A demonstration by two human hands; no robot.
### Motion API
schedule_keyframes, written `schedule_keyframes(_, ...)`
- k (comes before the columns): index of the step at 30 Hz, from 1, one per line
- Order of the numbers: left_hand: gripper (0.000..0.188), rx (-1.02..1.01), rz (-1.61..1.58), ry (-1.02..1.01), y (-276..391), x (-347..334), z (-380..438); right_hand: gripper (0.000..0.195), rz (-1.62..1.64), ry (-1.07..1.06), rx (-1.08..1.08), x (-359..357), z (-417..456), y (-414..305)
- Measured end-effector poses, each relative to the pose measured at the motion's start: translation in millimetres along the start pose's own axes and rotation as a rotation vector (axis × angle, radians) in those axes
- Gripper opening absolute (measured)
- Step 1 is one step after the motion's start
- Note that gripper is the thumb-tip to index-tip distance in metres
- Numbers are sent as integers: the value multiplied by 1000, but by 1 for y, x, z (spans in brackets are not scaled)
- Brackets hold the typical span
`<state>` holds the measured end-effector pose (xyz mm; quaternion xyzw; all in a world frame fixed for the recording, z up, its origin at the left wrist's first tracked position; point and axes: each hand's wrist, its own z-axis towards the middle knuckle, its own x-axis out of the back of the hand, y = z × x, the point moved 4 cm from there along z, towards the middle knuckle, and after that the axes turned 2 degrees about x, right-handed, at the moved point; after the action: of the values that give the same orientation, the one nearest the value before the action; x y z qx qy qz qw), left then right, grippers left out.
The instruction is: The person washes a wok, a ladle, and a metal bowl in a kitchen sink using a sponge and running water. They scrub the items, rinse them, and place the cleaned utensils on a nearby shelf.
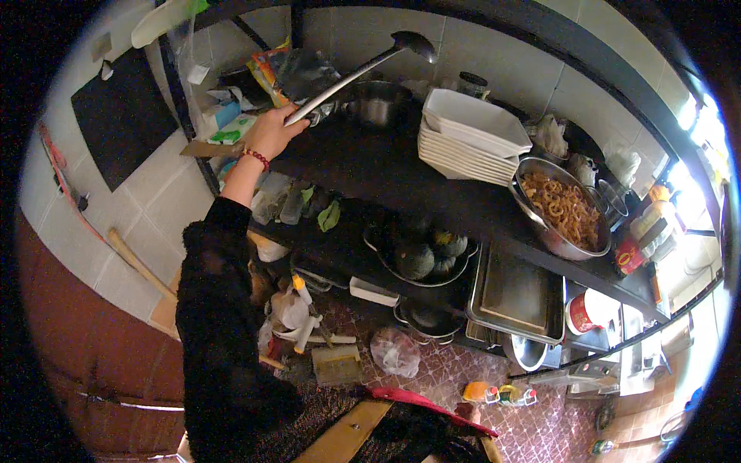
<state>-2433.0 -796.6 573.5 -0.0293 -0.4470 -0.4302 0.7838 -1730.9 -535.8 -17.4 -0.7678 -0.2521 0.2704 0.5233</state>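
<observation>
My left hand [273, 132], with a red beaded bracelet at the wrist, is closed around the handle of a long metal ladle [359, 72]. The ladle slants up to the right over the upper shelf [359, 156], its dark head near the tiled wall. Below the handle, at the back of that shelf, stands a metal pot [379, 104]. Packets and a plastic bag [304, 69] lie behind the hand. What looks like part of my right hand [468, 412] shows low down beside a red-edged cloth; its fingers are unclear.
Stacked white dishes [463, 153] and a metal basin of brown ring-shaped food [561, 211] stand on the upper shelf. Beneath are dark round squashes [415, 260] in a pan and metal trays [515, 295]. Oil bottles [480, 392] stand on the tiled floor. A black shelf post [176, 87] rises at left.
</observation>
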Motion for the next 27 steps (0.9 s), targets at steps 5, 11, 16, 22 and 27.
schedule_keyframes(5,39,-3,-85,-24,-5,-30,23,27,-208,91,-218,27,16,0)
schedule_keyframes(11,45,-47,25,-10,-18,-34,37,25,-1179,-41,-50,7,38,-1)
schedule_keyframes(16,43,3,55,22,-8,-61,45,21,-115,139,-155,58,32,45)
schedule_keyframes(22,44,103,123,-50,-26,-48,40,23,-86,129,-165,53,46,58)
schedule_keyframes(27,40,114,51,-30,-19,-16,19,26,-469,77,-173,34,43,27)
